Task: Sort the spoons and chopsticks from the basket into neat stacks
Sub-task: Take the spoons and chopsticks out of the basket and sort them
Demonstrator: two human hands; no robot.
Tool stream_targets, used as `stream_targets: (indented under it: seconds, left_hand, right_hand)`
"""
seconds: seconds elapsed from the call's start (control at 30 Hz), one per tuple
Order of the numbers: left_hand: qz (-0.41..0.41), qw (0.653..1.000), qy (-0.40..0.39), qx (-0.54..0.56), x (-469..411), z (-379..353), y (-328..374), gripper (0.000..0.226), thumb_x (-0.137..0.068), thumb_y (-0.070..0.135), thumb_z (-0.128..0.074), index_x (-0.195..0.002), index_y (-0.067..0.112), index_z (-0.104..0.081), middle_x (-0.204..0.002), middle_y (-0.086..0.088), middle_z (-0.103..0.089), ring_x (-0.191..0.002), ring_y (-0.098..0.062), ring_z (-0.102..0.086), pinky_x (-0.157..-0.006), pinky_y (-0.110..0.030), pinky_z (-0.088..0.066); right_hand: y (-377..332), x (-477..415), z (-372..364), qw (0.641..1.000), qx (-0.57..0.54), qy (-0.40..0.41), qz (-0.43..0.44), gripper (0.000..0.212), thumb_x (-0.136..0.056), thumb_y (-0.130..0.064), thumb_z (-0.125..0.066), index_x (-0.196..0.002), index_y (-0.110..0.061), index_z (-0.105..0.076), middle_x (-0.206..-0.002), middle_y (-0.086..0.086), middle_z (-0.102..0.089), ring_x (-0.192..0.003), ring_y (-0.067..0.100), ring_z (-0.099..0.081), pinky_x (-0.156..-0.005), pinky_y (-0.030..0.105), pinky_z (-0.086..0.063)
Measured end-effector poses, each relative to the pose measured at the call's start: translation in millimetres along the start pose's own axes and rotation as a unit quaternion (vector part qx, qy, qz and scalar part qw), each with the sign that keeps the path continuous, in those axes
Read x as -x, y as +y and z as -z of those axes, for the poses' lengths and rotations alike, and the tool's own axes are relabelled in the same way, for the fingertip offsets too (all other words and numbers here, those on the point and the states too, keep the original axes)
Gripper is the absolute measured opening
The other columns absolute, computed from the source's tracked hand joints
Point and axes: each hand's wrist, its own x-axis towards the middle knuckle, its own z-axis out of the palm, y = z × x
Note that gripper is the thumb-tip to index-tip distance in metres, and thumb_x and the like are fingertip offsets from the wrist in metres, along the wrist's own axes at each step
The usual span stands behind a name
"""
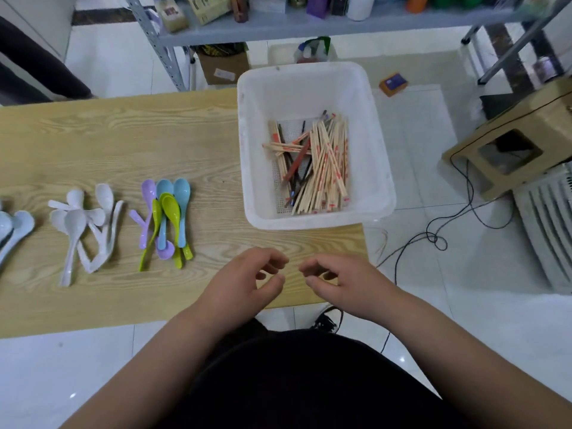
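Observation:
A white plastic basket (312, 85) sits at the right end of the wooden table (123, 140). Inside it lie many bamboo chopsticks (328, 165) mixed with a few dark and red ones. To its left lies a pile of coloured spoons (165, 218) in purple, blue and green. Further left is a pile of white spoons (86, 224), and pale blue spoons (14, 230) show at the frame's left edge. My left hand (244, 283) and my right hand (343, 283) hover side by side over the table's front edge, below the basket, fingers loosely curled, holding nothing.
A metal shelf (309, 23) with boxes and bottles stands behind the table. A wooden stool (510, 144), a white ribbed appliance (544, 230) and a black cable (439, 239) are on the tiled floor at right. An orange box (393, 83) lies on the floor.

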Motion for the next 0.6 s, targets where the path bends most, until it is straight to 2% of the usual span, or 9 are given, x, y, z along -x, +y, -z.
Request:
stream_targets:
  seconds: [0.1, 0.23, 0.33, 0.4, 0.47, 0.53, 0.6]
  left_hand:
    - [0.019, 1.0, 0.007, 0.021, 2.8, -14.1, 11.4, 0.028, -0.081, 0.044, -0.054, -0.104, 0.035, -0.066, -0.103, 0.025, -0.064, -0.097, -0.002, -0.065, -0.082, -0.021, -0.054]
    - [0.027, 0.999, 0.007, 0.044, -2.0, -17.2, 10.4, 0.018, -0.083, 0.033, -0.06, -0.099, 0.04, -0.064, -0.101, 0.025, -0.065, -0.095, -0.002, -0.065, -0.081, -0.018, -0.053]
    - [0.015, 0.999, 0.04, 0.014, -17.4, -8.7, 0.4, 0.026, -0.088, 0.019, -0.066, -0.103, 0.039, -0.063, -0.101, 0.023, -0.065, -0.1, 0.005, -0.061, -0.086, -0.01, -0.045]
    - [-0.023, 0.993, 0.109, -0.038, -34.7, -1.2, -1.7, 0.025, -0.088, 0.018, -0.064, -0.111, 0.029, -0.065, -0.11, 0.019, -0.062, -0.107, 0.008, -0.054, -0.096, -0.004, -0.034]
    - [-0.055, 0.983, 0.149, -0.089, -58.5, 4.5, -6.9, 0.035, -0.088, 0.018, -0.064, -0.123, 0.019, -0.064, -0.127, 0.004, -0.058, -0.125, -0.008, -0.049, -0.111, -0.015, -0.028]
    - [-0.055, 0.978, 0.147, -0.139, -84.2, 7.6, -17.2, 0.049, -0.088, 0.015, -0.068, -0.135, 0.011, -0.058, -0.144, -0.011, -0.049, -0.142, -0.027, -0.036, -0.118, -0.035, -0.026]
    - [-0.037, 0.976, 0.111, -0.183, -105.0, 6.9, -24.3, 0.058, -0.089, 0.019, -0.069, -0.143, 0.005, -0.05, -0.153, -0.019, -0.039, -0.149, -0.038, -0.025, -0.121, -0.049, -0.024]
  right_hand:
    - [8.5, -7.4, 22.7, 1.0, 0.01, 0.0, 0.008, 0.014, -0.094, -0.029, -0.063, -0.106, -0.036, -0.068, -0.098, -0.029, -0.065, -0.096, -0.012, -0.059, -0.079, 0.007, -0.046]
    - [9.6, -29.6, 47.4, 0.999, 0.018, 0.022, 0.024, 0.022, -0.095, -0.027, -0.063, -0.096, -0.05, -0.06, -0.097, -0.031, -0.064, -0.098, -0.009, -0.061, -0.079, 0.006, -0.046]
    - [13.5, -50.8, 59.2, 0.997, 0.04, 0.062, 0.017, 0.018, -0.096, -0.026, -0.06, -0.103, -0.042, -0.064, -0.102, -0.025, -0.064, -0.1, -0.005, -0.06, -0.085, 0.015, -0.047]
    - [20.6, -61.1, 68.9, 0.988, 0.107, 0.114, 0.017, 0.02, -0.096, -0.024, -0.058, -0.113, -0.03, -0.066, -0.111, -0.016, -0.064, -0.107, 0.001, -0.056, -0.092, 0.021, -0.046]
    - [33.0, -72.0, 81.8, 0.961, 0.217, 0.17, 0.03, 0.03, -0.093, -0.017, -0.06, -0.123, -0.016, -0.065, -0.124, 0.003, -0.062, -0.121, 0.02, -0.053, -0.104, 0.038, -0.045]
    - [50.1, -82.2, 95.2, 0.931, 0.321, 0.175, 0.008, 0.042, -0.093, -0.016, -0.062, -0.134, -0.008, -0.06, -0.142, 0.017, -0.051, -0.14, 0.035, -0.039, -0.116, 0.055, -0.032]
    - [66.1, -88.5, 104.3, 0.918, 0.369, 0.143, -0.024, 0.049, -0.094, -0.022, -0.059, -0.141, -0.008, -0.054, -0.155, 0.02, -0.037, -0.151, 0.037, -0.02, -0.122, 0.057, -0.016]
